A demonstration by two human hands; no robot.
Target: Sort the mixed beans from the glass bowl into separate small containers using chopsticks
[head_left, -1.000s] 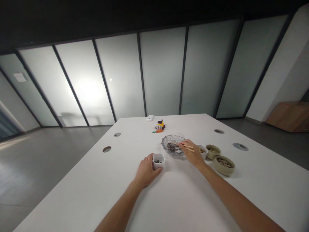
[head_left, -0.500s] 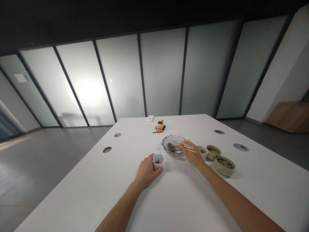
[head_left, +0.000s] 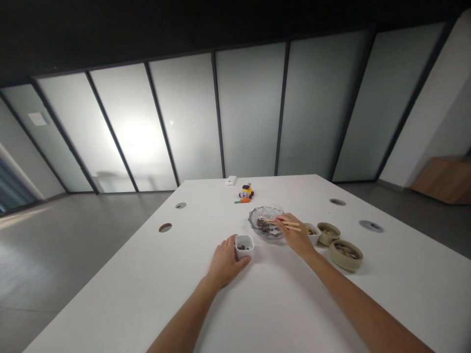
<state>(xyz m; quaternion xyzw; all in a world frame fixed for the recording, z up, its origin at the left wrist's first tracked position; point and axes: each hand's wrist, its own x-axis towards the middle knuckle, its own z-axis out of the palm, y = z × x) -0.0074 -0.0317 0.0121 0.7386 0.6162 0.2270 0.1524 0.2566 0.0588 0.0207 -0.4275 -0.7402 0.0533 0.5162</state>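
Observation:
My left hand [head_left: 225, 263] curves round the left side of a small white square cup [head_left: 244, 253] on the table, its thumb at the near side. A few dark pieces lie in the bottom of the cup. Between the fingers of my right hand [head_left: 295, 236] is a pair of wooden chopsticks [head_left: 289, 225]. Their tips reach into a clear glass bowl [head_left: 270, 235], where small dark seed-like pieces [head_left: 262, 224] are heaped toward the left. Whether the tips grip a piece is too small to tell.
Right of my right hand stand another white cup [head_left: 314, 236] with yellowish pieces and two olive bowls, one behind [head_left: 328, 234] and one nearer [head_left: 345, 257]. Farther back on the white table [head_left: 147, 294] are a toy carrot [head_left: 243, 200], a yellow toy vehicle [head_left: 246, 191] and a white device [head_left: 231, 181].
The whole view has shifted slightly, so everything appears a little farther right. Both hands keep nearly the same places by the cup and the glass bowl.

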